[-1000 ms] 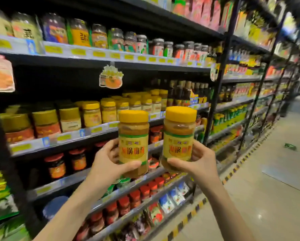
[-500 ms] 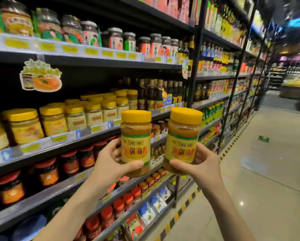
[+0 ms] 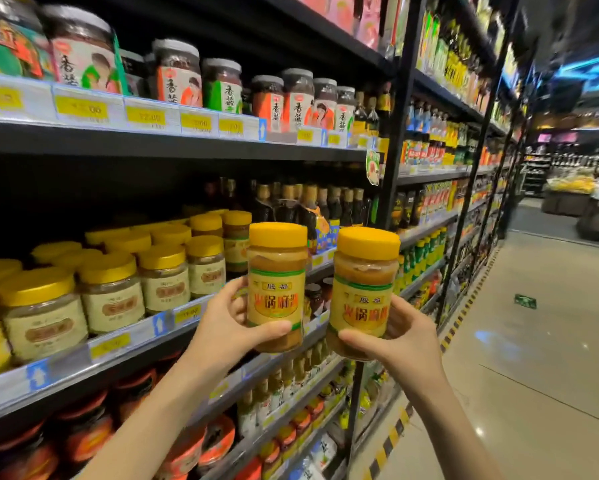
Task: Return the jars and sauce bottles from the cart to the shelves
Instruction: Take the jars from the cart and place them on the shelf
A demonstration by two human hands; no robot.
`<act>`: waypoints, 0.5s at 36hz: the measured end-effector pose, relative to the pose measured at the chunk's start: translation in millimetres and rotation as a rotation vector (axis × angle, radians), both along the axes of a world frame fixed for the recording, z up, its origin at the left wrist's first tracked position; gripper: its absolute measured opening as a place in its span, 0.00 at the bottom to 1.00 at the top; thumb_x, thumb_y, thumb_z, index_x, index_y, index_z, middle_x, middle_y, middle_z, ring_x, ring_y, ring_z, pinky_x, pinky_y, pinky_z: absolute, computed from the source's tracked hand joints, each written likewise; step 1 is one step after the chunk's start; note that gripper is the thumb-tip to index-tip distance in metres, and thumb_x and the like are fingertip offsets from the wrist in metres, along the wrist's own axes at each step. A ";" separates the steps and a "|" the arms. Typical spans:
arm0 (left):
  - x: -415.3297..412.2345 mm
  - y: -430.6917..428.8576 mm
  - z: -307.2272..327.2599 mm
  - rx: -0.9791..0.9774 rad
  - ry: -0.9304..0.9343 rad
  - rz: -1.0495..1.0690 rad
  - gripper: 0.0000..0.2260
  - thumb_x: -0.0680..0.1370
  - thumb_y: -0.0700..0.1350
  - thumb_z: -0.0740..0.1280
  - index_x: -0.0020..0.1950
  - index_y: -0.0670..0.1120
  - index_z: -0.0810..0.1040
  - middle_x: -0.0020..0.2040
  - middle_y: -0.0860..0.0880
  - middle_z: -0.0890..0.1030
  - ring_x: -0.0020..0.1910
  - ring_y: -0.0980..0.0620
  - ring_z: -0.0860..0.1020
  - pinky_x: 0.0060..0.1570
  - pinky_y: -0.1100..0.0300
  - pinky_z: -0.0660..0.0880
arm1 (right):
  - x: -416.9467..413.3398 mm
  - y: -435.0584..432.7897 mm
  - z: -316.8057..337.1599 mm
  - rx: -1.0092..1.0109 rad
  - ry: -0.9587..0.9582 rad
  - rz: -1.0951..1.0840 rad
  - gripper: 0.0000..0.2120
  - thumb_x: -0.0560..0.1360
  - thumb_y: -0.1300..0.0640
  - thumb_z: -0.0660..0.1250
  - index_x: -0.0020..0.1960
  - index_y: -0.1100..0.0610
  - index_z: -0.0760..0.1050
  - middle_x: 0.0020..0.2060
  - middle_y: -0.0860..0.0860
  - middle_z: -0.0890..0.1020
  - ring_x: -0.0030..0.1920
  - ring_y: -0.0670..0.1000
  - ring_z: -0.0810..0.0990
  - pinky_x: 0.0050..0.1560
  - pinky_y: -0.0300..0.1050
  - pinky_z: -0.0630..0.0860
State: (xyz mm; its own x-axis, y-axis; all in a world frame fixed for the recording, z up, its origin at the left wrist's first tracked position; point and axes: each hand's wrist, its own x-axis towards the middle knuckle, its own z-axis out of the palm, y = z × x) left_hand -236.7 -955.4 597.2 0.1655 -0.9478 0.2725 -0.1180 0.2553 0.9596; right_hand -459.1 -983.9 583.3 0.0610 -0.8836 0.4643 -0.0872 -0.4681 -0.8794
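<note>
Shelves [image 3: 187, 143] loom nearer, grip unchanged | left hand [image 3: 228, 327] fingers [image 3: 237, 288] wrap left jar [image 3: 277, 285] | right hand [image 3: 407, 339] fingers [image 3: 399, 306] wrap right jar [image 3: 362, 292], apparently tilted

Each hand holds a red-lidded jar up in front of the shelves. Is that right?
No: the lids are yellow, not red. In the head view the left hand holds the left jar and the right hand the right jar, up in front of the shelves.
</note>
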 end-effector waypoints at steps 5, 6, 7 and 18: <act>12.3 -36.0 4.0 -0.021 -0.008 0.046 0.42 0.56 0.42 0.77 0.68 0.49 0.66 0.56 0.52 0.80 0.54 0.55 0.80 0.49 0.61 0.79 | 9.9 -44.1 0.7 0.002 -0.016 0.012 0.30 0.53 0.51 0.80 0.55 0.51 0.78 0.46 0.46 0.85 0.49 0.46 0.84 0.51 0.48 0.81; 14.5 -43.0 4.8 -0.028 -0.014 0.057 0.43 0.56 0.43 0.77 0.69 0.48 0.66 0.57 0.52 0.80 0.54 0.55 0.80 0.49 0.61 0.79 | 12.1 -52.3 0.9 0.000 -0.020 0.018 0.29 0.53 0.51 0.80 0.53 0.50 0.78 0.46 0.45 0.85 0.49 0.46 0.84 0.51 0.48 0.81; 16.4 -49.6 5.4 -0.032 -0.018 0.067 0.44 0.55 0.44 0.77 0.70 0.47 0.65 0.57 0.52 0.80 0.54 0.56 0.80 0.49 0.62 0.79 | 14.4 -60.0 1.1 -0.002 -0.026 0.028 0.28 0.53 0.51 0.80 0.52 0.49 0.79 0.46 0.44 0.85 0.48 0.46 0.84 0.51 0.48 0.81; 26.1 -139.3 7.9 -0.063 -0.039 0.249 0.37 0.63 0.37 0.76 0.69 0.44 0.64 0.58 0.47 0.79 0.55 0.51 0.80 0.49 0.62 0.78 | 36.4 -162.7 3.2 -0.010 -0.030 0.153 0.27 0.54 0.52 0.79 0.53 0.50 0.79 0.46 0.45 0.85 0.49 0.46 0.83 0.52 0.48 0.80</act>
State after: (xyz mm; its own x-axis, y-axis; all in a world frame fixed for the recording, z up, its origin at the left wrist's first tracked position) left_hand -210.6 -1094.8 605.1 0.3796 -0.8601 0.3408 -0.2212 0.2734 0.9361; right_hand -422.7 -1146.6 586.5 0.1805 -0.8604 0.4766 0.0120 -0.4826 -0.8758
